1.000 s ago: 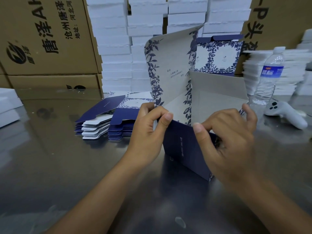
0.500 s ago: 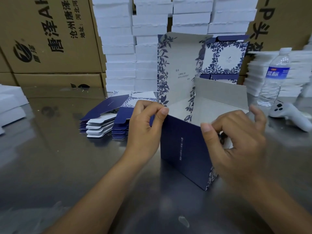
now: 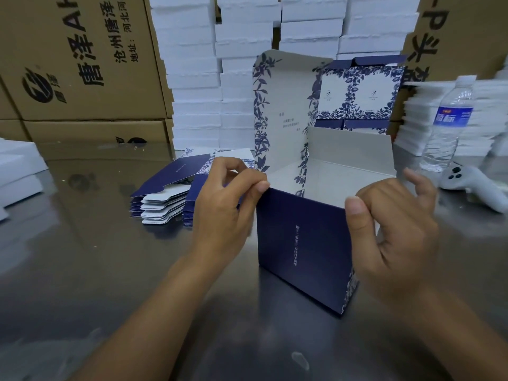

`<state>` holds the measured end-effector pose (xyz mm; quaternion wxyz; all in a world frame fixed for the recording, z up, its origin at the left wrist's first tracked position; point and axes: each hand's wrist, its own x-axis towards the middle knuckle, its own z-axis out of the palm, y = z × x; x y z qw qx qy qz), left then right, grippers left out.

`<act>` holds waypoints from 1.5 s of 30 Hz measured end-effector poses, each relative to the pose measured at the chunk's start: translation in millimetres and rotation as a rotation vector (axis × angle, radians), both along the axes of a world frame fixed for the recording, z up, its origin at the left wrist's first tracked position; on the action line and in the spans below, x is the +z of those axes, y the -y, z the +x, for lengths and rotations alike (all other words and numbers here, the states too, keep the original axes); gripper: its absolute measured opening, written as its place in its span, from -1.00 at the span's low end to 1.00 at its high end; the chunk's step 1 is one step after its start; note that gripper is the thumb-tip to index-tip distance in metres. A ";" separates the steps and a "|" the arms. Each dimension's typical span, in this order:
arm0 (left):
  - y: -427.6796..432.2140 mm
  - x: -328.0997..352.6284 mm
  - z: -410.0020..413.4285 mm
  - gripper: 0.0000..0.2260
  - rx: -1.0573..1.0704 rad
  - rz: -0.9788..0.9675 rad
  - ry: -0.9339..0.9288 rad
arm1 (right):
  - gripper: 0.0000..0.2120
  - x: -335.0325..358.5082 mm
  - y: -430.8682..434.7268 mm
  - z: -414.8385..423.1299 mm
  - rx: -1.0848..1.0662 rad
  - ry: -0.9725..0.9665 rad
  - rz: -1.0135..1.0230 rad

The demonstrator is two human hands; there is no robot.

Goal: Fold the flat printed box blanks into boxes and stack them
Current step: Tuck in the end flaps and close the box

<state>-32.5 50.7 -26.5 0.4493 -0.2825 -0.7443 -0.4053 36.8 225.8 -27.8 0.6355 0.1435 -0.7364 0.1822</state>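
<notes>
A navy box with blue leaf print (image 3: 302, 243) stands open on the steel table, its lid flap upright behind. My left hand (image 3: 228, 207) pinches the front wall's upper left corner. My right hand (image 3: 395, 229) grips the upper right corner, thumb on the navy front. To the left lies a pile of flat printed blanks (image 3: 176, 196). Finished printed boxes (image 3: 360, 97) stand stacked behind the open one.
Brown shipping cartons (image 3: 77, 67) and tall stacks of white boxes (image 3: 247, 50) wall off the back. A water bottle (image 3: 448, 125) and a white controller (image 3: 472, 185) sit at the right. White foam pieces (image 3: 16, 171) lie at the left edge.
The box has been squared up: its navy front wall now stands upright and the lid flap has straightened. Both hands have moved apart to the top corners.
</notes>
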 end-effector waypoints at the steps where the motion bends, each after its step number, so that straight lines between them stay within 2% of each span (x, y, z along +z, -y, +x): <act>1: -0.1 0.1 -0.2 -0.67 -0.006 -0.006 -0.008 | -0.63 0.2 -0.5 0.4 -0.003 -0.010 0.004; 8: -1.4 0.3 -0.3 -0.71 -0.078 -0.016 0.039 | -0.63 3.5 -3.9 0.3 -0.030 -0.043 0.041; 11: -2.9 1.3 0.6 -0.79 -0.148 -0.011 0.104 | -0.62 4.3 -3.5 0.9 -0.031 -0.050 0.071; 13: -5.6 2.8 3.5 -0.83 -0.206 0.036 0.184 | -0.61 5.1 -2.9 1.3 -0.003 -0.046 0.094; 16: -6.8 3.9 7.2 -0.76 -0.268 0.172 0.287 | -0.59 8.4 -2.6 3.1 0.088 -0.044 0.107; 19: -6.3 5.5 7.8 -0.71 -0.302 0.297 0.399 | -0.69 13.3 -5.3 4.1 0.082 -0.085 0.020; 22: -5.8 10.4 8.5 -0.67 -0.345 0.426 0.522 | -0.81 14.4 -4.6 4.9 0.104 -0.090 -0.211; 25: -4.1 14.0 10.8 -0.76 -0.453 0.525 0.614 | -0.72 17.0 -6.0 4.1 0.164 0.060 -0.510; 28: -4.1 15.8 12.6 -0.88 -0.540 0.572 0.681 | -0.58 17.9 -6.1 4.2 0.346 0.321 -0.617; 31: -4.2 17.4 13.2 -0.82 -0.569 0.578 0.705 | -0.46 16.5 -2.4 5.0 0.491 0.569 -0.575; 34: -3.5 18.8 14.0 -0.78 -0.588 0.597 0.731 | -0.41 19.8 -1.2 10.1 0.557 0.670 -0.526; 37: -3.2 19.6 13.4 -0.77 -0.590 0.603 0.746 | -0.45 24.6 -5.7 11.5 0.614 0.800 -0.547; 40: -3.3 19.5 12.5 -0.77 -0.601 0.595 0.753 | -0.60 30.5 -9.6 11.5 0.626 0.965 -0.580; 45: -3.1 17.2 10.3 -0.77 -0.603 0.599 0.765 | -0.59 39.9 -13.9 13.4 0.512 1.063 -0.513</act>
